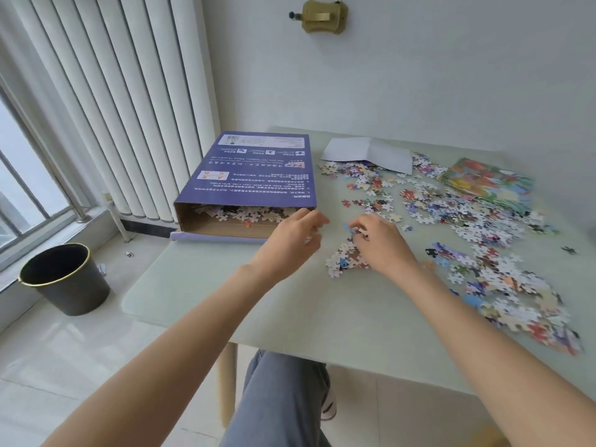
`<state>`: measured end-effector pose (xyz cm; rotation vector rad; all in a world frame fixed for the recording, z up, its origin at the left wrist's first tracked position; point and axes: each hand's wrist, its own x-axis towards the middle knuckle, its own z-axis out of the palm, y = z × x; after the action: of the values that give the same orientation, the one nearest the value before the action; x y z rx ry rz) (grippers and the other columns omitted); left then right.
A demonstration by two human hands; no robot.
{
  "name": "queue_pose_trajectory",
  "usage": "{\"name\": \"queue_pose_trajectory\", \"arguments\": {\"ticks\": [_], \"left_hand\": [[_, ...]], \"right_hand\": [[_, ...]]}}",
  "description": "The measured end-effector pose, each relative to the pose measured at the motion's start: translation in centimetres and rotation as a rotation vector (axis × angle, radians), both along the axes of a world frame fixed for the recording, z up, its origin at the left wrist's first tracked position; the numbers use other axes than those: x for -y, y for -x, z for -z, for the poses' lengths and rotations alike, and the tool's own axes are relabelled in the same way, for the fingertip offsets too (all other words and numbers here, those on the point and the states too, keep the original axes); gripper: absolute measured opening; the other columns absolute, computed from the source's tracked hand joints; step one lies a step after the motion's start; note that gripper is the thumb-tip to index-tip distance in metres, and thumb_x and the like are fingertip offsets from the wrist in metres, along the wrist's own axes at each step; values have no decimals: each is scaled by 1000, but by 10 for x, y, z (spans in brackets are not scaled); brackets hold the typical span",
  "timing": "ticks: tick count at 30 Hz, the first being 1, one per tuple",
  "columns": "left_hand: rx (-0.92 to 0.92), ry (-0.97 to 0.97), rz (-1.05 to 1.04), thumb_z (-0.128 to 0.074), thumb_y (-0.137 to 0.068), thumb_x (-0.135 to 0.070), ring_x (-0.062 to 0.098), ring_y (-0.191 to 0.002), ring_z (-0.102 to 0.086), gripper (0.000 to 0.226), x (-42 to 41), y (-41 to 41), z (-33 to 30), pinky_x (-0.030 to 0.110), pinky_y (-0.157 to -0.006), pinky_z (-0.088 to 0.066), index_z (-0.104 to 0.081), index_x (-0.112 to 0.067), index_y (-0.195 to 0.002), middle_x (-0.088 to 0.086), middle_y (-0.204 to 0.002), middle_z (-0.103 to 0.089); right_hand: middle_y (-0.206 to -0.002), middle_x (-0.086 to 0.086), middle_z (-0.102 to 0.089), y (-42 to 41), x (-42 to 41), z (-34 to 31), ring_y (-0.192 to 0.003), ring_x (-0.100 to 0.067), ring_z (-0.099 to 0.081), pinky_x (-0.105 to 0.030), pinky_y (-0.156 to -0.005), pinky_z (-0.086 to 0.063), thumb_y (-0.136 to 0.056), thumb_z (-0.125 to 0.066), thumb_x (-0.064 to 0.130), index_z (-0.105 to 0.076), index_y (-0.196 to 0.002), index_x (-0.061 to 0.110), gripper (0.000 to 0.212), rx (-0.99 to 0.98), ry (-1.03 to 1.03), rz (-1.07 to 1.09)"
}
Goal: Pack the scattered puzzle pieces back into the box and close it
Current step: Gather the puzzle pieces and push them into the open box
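Note:
A purple puzzle box [251, 175] lies flat at the table's left edge, its open end facing me with several pieces inside. My left hand [292, 237] hovers at the box's open mouth, fingers loosely curled and blurred; whether it holds pieces is unclear. My right hand [380, 243] rests on a small heap of puzzle pieces [346, 259], fingertips pinching a few of them. Many more loose pieces [467, 221] are spread over the right half of the pale green table [290, 301].
A folded white paper [371, 153] and a colourful picture sheet [487, 182] lie at the back right. A black bin [64, 279] stands on the floor to the left, beneath a white radiator [113, 108]. My legs are under the table's near edge.

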<state>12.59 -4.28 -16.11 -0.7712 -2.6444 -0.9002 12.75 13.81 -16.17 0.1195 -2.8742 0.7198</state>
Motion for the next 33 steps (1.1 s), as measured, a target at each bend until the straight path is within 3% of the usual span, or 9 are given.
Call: {"name": "queue_pose_trajectory", "arguments": {"ticks": [3,8,13,16,18,21,26,29,33], "left_hand": [[119,94,65,-44,-97,-16,22,-121,-48,39,-39,4,7,23,-97,-32,-43,-11,-135,9,-133,-48],[398,92,15,-26,-102,-20,28,-137,-26,48,-78,30,16,28,-105,-22,-16,-4,-146,19,-149,-26],[455,125,-8,-25,-102,-28,27,-140,-23,51,-101,54,19,34,-111,-20,-16,-7,-147,15,-152,-25],[465,66,66,-28,-101,-28,23,-139,-28,48,-97,52,22,33,-112,-23,-20,-15,-147,7,-152,-29],[489,-13,106,-30,-100,-28,20,-134,-36,46,-88,45,23,33,-109,-28,-25,-17,-145,3,-147,-37],[512,-61,149,-34,-99,-25,16,-125,-45,43,-73,29,20,31,-106,-34,-31,-18,-142,-2,-138,-48],[160,106,125,-60,-89,-30,15,-104,-58,36,-51,12,10,23,-87,-43,-57,-15,-121,2,-119,-59],[259,209,33,-71,-76,-39,13,-89,-52,63,-38,6,2,24,-85,-42,-48,-17,-131,3,-116,-47],[411,296,-48,-75,-72,-40,25,-101,-53,85,-42,2,6,31,-96,-41,-32,-17,-142,11,-125,-37]], "right_hand": [[-145,-9,-37,-4,-31,8,-133,-26,-35,-40,-106,-33,-95,-46,23,-36,-140,16,46,142,10,86],[-152,-9,-24,7,-66,17,-138,-29,-27,-44,-110,-26,-95,-43,41,-21,-145,14,62,235,60,231],[-158,4,-3,31,-70,17,-146,-21,-3,-47,-116,-9,-95,-34,52,-8,-150,28,66,333,40,101],[-156,3,-18,39,-63,16,-143,-20,-17,-45,-116,-19,-95,-33,53,-27,-146,28,57,319,52,-35],[-146,3,-37,32,-63,13,-134,-17,-36,-37,-108,-32,-95,-41,48,-43,-137,27,48,318,117,-98],[-138,7,-43,11,-74,9,-125,-12,-44,-31,-102,-35,-90,-55,42,-51,-128,27,41,335,100,-203],[-142,3,-34,-21,-86,-1,-129,-16,-37,-38,-106,-35,-78,-66,49,-39,-137,34,67,268,29,-117],[-136,-7,-30,-28,-81,-1,-132,-26,-28,-42,-103,-34,-70,-68,60,-27,-143,36,87,371,-104,-10],[-135,-10,-26,-20,-65,-2,-132,-30,-27,-44,-103,-34,-64,-75,58,-22,-145,33,100,396,-107,-3]]}}
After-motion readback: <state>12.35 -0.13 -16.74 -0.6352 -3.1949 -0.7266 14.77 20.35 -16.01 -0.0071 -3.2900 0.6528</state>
